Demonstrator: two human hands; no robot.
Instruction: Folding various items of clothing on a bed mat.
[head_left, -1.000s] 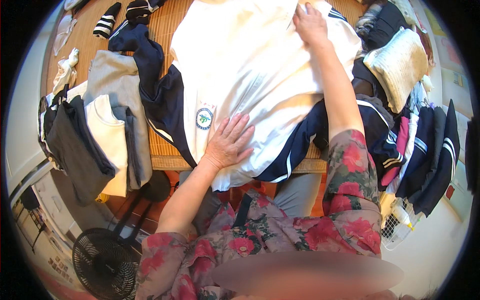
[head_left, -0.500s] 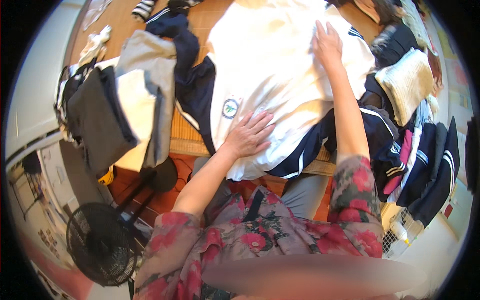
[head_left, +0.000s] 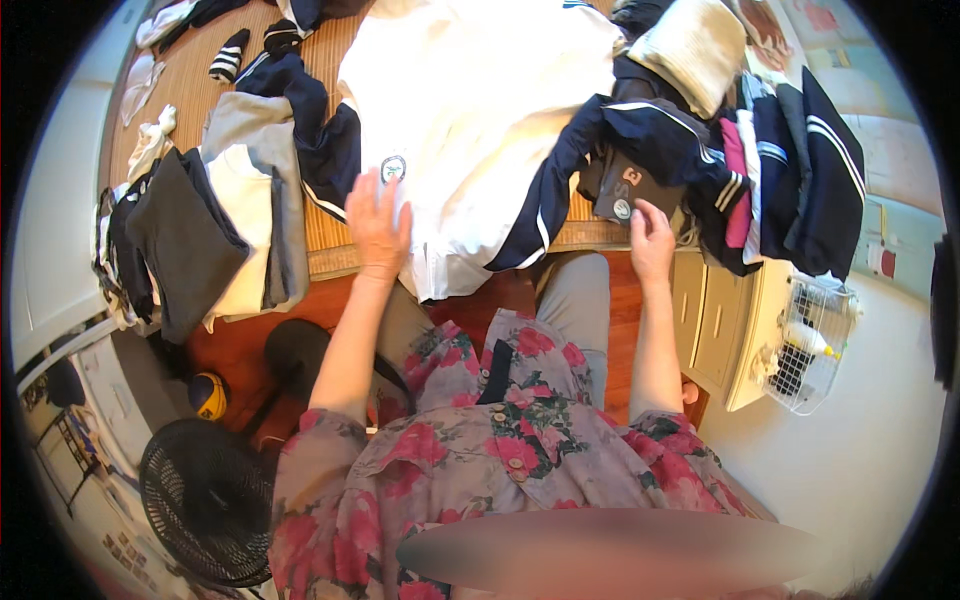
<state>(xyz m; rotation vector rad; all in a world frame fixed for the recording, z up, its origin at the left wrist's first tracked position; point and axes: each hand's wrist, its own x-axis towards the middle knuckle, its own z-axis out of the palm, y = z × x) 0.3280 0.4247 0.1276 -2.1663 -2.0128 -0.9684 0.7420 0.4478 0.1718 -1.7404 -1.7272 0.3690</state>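
Note:
A white jacket (head_left: pixel 470 130) with navy sleeves and a small round emblem lies spread on a bamboo mat, its bottom edge toward me. My left hand (head_left: pixel 378 225) is open at the jacket's left edge beside the emblem, fingers spread. I cannot tell whether it touches the cloth. The navy right sleeve (head_left: pixel 560 185) slants along the jacket's side, and another navy striped garment lies beyond it. Right of that sleeve, my right hand (head_left: pixel 652 240) is loosely bent, with nothing visible in it. Its fingertips are nearest a dark grey printed garment (head_left: pixel 635 185).
Folded clothes, including dark grey trousers (head_left: pixel 185 240), hang over the bamboo mat (head_left: pixel 330 255) at left. A cream knit (head_left: pixel 690 50) and a row of folded navy garments (head_left: pixel 830 170) lie at right. A black fan (head_left: pixel 205 500), a ball (head_left: pixel 208 397) and a wire basket (head_left: pixel 810 345) stand lower.
Both hands have come off the middle of the jacket: the left to its left edge, the right back toward me, beside the sleeve. The view has shifted, showing more floor and the right-hand drawers.

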